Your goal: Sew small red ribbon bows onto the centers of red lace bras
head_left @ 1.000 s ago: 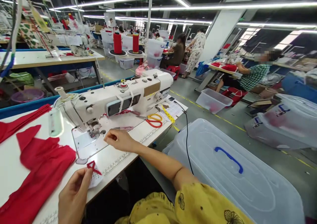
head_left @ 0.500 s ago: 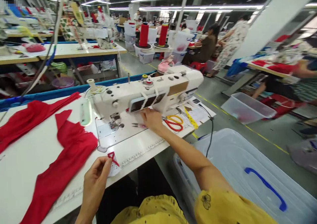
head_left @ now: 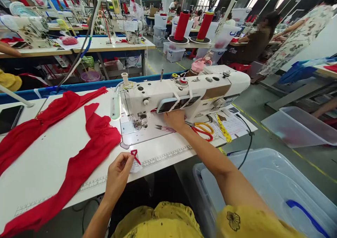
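My left hand (head_left: pixel 119 174) pinches a small white label with a red ribbon loop (head_left: pixel 135 159) at the front edge of the white sewing table (head_left: pixel 47 160). My right hand (head_left: pixel 176 119) reaches under the arm of the white sewing machine (head_left: pixel 189 92), its fingers curled down on the machine bed. Small pink thread snips (head_left: pixel 164 128) lie just left of that hand. Whether it grips anything is hidden. Red fabric pieces (head_left: pixel 86 157) lie on the table to the left of the machine.
Orange-handled scissors (head_left: pixel 201 129) and a yellow tape measure (head_left: pixel 223 129) lie right of my right hand. A clear lidded bin with a blue handle (head_left: pixel 265 185) stands at my right side. A phone (head_left: pixel 9 117) rests far left. Other people work at benches behind.
My right hand moved from the front of the needle plate to under the machine arm by the snips. The view swung left. My left hand kept hold of the label.
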`<state>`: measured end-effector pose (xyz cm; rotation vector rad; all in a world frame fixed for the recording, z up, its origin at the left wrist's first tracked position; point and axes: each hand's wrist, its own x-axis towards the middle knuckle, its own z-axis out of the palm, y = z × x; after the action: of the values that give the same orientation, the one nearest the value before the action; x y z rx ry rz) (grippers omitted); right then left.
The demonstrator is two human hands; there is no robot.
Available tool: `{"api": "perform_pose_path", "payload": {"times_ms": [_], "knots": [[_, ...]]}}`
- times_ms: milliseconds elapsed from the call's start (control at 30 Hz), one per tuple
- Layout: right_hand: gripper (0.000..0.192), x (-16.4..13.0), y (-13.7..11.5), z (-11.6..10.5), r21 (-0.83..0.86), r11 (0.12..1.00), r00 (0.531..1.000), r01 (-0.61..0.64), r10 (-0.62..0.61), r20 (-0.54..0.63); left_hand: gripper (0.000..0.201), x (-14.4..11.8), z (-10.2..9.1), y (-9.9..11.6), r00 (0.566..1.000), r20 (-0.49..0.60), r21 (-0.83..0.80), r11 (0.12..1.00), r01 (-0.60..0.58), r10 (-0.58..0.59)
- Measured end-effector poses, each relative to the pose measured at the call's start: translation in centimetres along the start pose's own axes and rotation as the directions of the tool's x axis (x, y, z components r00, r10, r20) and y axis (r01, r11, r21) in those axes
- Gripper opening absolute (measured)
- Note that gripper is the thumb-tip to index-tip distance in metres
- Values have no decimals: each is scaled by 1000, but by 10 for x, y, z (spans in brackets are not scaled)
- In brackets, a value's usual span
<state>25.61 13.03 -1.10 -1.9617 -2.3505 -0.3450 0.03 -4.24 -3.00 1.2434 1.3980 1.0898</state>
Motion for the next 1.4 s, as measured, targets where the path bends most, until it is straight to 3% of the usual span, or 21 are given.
{"api": "perform_pose_path", "payload": {"times_ms": [100,233,300,400,467,500,567,667,767,867,933,1000,1067,1200,1400], "knots": [[31,-21,11,4,136,991,978,7,22,-210,32,8,-4,6,1000,15,121,992,-17,15],[25,-63,14,7,283,923,889,262,-117,-442,27,30,-11,11,993,49,455,882,-120,110],[21,-79,6,6,356,828,820,434,-200,-536,23,39,-14,11,984,42,615,772,-160,171],[28,-88,-15,2,461,581,690,671,-261,-675,22,47,-13,15,938,4,735,635,-237,346],[34,-86,-30,-1,510,452,657,732,-270,-704,26,50,-11,21,905,-8,682,664,-307,426],[34,-83,-38,-3,531,411,657,741,-277,-702,28,51,-10,25,914,-3,608,727,-320,405],[32,-78,-50,-5,571,354,668,741,-297,-682,30,55,-7,33,967,56,379,890,-253,250],[26,-72,-62,-6,632,319,708,706,-324,-627,29,62,-4,41,978,206,57,998,-1,-11],[20,-71,-66,-6,730,291,781,619,-333,-529,31,70,-3,41,970,233,-66,994,81,-64],[17,-67,-67,-11,903,254,925,347,-253,-284,34,77,-4,38,968,242,-109,989,96,-67],[20,-61,-68,-15,976,190,976,106,-209,-65,34,80,-6,36,959,268,-128,983,133,-95],[24,-52,-72,-19,991,115,972,-63,-217,87,35,83,-6,35,953,279,-144,975,168,-123],[23,-44,-76,-22,987,63,957,-149,-242,160,35,84,-7,35,951,278,-163,969,187,-137],[14,-34,-84,-21,975,-3,937,-222,-277,212,37,86,-6,33,946,295,-197,961,196,-132],[20,-35,-85,-14,955,-95,925,-281,-292,243,36,87,-5,32,953,258,-170,964,204,-157]]}}
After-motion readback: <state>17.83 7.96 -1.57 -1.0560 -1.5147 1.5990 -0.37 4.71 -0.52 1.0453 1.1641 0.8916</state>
